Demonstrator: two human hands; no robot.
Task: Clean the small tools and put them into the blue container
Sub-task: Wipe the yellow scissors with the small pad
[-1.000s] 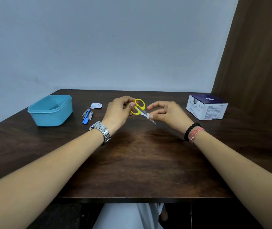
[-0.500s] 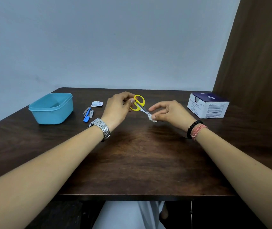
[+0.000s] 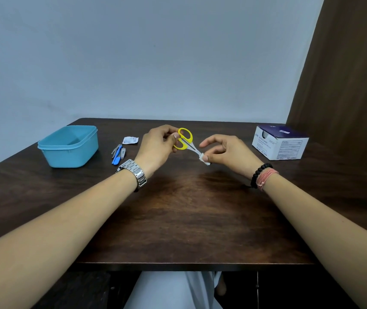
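1. The left hand (image 3: 159, 146) grips the yellow-handled scissors (image 3: 185, 141) by the loops, above the middle of the table (image 3: 189, 219) toward its far edge, blades pointing down and to the right.
2. The right hand (image 3: 227, 152) pinches a small white wipe (image 3: 204, 159) round the blade tip between thumb and fingers, with the forefinger lifted clear.
3. The blue container (image 3: 69, 146) stands near the far left corner, open, and nothing can be seen inside it from this angle.
4. Between it and the left hand lie the remaining small tools (image 3: 118, 152) (a blue-handled one and what look like clippers, too small to tell surely), with a torn white sachet (image 3: 130, 140) just beyond them.
5. Likely risks: the wipe sits at the very tip, so one more pull could slide it off and leave the fingertips against bare metal; a loosened left grip would drop the scissors onto the wood.
6. A white and dark box (image 3: 280, 142) stands near the far right corner, well apart from the hands.
7. The near half of the table is bare wood under the forearms, and the way left to the container crosses the small tools, so a low carry might knock them; a raised carry would clear them.
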